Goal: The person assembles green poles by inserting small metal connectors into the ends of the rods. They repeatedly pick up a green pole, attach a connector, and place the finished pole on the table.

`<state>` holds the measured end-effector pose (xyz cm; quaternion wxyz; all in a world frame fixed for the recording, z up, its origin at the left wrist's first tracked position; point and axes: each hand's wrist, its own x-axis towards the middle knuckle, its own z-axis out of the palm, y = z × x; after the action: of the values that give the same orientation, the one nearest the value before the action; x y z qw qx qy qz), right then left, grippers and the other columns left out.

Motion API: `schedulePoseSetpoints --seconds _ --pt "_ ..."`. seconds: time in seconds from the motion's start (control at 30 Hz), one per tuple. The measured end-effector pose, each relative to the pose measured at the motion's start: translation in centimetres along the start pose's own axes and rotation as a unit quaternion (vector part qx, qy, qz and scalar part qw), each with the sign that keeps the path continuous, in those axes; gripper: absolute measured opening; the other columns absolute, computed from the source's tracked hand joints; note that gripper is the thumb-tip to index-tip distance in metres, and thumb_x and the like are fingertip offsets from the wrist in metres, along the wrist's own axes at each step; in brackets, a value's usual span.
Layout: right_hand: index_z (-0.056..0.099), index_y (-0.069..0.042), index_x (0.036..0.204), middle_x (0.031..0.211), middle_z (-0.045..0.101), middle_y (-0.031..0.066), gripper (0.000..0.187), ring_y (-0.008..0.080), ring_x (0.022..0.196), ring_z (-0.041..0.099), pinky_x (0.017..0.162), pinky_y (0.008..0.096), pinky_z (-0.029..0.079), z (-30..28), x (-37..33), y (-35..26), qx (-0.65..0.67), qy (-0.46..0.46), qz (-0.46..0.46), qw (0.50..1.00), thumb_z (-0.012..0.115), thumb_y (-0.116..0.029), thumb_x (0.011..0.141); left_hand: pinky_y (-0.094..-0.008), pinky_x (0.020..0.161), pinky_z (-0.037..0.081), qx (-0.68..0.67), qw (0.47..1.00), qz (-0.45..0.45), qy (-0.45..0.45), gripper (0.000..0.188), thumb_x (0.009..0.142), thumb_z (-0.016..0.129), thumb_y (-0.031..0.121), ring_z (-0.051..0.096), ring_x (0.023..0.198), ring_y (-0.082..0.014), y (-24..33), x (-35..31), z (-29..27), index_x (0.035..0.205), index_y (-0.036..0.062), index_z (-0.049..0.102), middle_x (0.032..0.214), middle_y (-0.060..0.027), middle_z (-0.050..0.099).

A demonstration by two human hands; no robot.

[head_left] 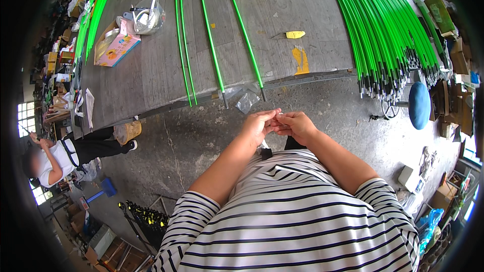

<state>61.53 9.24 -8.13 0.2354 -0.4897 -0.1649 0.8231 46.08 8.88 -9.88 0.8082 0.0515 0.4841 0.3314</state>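
Note:
My left hand [258, 125] and my right hand [298, 126] meet in front of my striped shirt, just off the near edge of the grey table [156, 78]. The fingertips of both are pinched together; whatever lies between them is too small or hidden to name. Just beyond my fingers end two green rods with dark tips, a right one [242, 30] and a left one [209, 40]. Two thinner green rods [182, 40] lie further left. A crumpled clear plastic bag [247, 102] shows by the table's edge.
A large bundle of green rods [383, 25] overhangs the table at right, near a blue stool [419, 106]. On the table are a yellow-handled tool [295, 35], a pink box [121, 49] and a clear tub [149, 16]. Another person [60, 158] stands at far left.

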Motion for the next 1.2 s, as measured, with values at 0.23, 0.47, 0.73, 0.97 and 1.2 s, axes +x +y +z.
schedulePoseSetpoints --seconds 0.23,0.47,0.73,0.97,1.2 --pt "0.056 0.004 0.094 0.086 0.06 0.01 0.021 0.0145 0.069 0.058 0.065 0.0238 0.05 0.1 0.4 0.1 0.043 -0.022 0.022 0.999 0.05 -0.014 0.085 -0.0302 0.073 0.048 0.007 1.0 -0.009 -0.008 0.026 0.083 0.05 0.014 0.058 0.084 -0.0207 0.0 0.0 -0.1 0.102 -0.0035 0.054 0.095 -0.0131 0.059" --pt "0.057 0.003 0.091 0.083 0.061 0.0094 0.019 0.0135 0.066 0.058 0.063 0.023 0.05 0.2 0.5 -0.1 0.053 -0.001 0.029 0.998 0.051 -0.015 0.084 -0.0283 0.07 0.048 0.019 1.0 0.012 0.005 0.025 0.082 0.053 0.016 0.059 0.08 -0.0192 0.2 -0.5 0.1 0.097 -0.0038 0.057 0.09 -0.0122 0.06" --pt "0.06 0.004 0.087 0.079 0.062 0.0116 0.022 0.0149 0.065 0.06 0.06 0.024 0.05 1.5 0.6 0.0 -0.098 0.076 -0.032 0.992 0.056 -0.017 0.081 -0.0283 0.062 0.049 0.134 0.982 0.102 0.09 0.02 0.079 0.058 0.015 0.06 0.068 -0.0179 0.1 -0.4 1.6 0.083 -0.004 0.06 0.077 -0.0116 0.061" --pt "0.06 0.004 0.087 0.079 0.062 0.0115 0.021 0.0149 0.064 0.06 0.059 0.0233 0.05 1.4 0.8 0.2 -0.09 0.062 -0.047 0.993 0.055 -0.016 0.081 -0.0282 0.061 0.049 0.02 0.997 0.034 0.069 0.023 0.081 0.057 0.019 0.059 0.071 -0.0177 0.0 0.3 0.4 0.086 -0.0032 0.059 0.083 -0.011 0.061" --pt "0.057 0.004 0.088 0.081 0.061 0.01 0.018 0.0141 0.066 0.058 0.061 0.0234 0.05 0.9 0.8 0.1 0.015 0.031 0.009 0.999 0.052 -0.013 0.083 -0.0275 0.062 0.049 -0.073 0.997 0.001 0.003 0.024 0.081 0.056 0.02 0.058 0.071 -0.0172 0.4 -0.1 -0.6 0.091 -0.0016 0.058 0.087 -0.0095 0.061"
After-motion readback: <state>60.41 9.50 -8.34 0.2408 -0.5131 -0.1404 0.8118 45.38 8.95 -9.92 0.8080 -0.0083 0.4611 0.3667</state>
